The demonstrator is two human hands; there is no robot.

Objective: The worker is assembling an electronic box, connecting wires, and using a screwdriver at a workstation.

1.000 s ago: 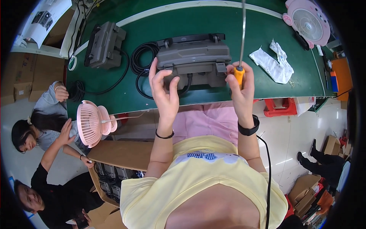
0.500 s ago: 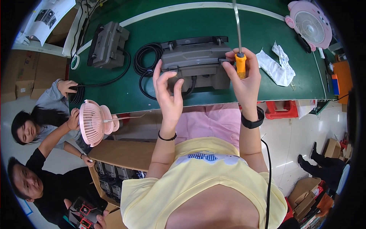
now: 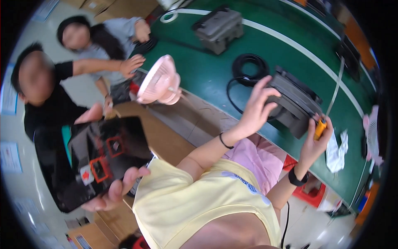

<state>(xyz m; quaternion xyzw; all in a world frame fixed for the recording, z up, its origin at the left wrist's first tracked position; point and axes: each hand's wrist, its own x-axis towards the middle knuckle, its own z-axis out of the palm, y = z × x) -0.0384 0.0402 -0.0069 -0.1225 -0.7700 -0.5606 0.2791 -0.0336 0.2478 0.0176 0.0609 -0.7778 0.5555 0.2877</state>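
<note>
Swung leftward, the view now takes in two seated people and a dark tablet (image 3: pixel 97 159). On the green worktop (image 3: pixel 215 74), the left hand (image 3: pixel 257 106) grips the grey case (image 3: pixel 292 103); the right hand (image 3: pixel 317 139) clenches an orange screwdriver (image 3: pixel 319 128).

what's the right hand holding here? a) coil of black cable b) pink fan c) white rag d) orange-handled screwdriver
d: the right hand grips an orange-handled screwdriver beside the dark grey device, while the white rag lies loose on the green table.

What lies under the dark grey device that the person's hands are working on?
The dark grey device rests on the green table. A coiled black cable lies beside it. The left hand covers its near corner, so anything beneath there is hidden.
</note>
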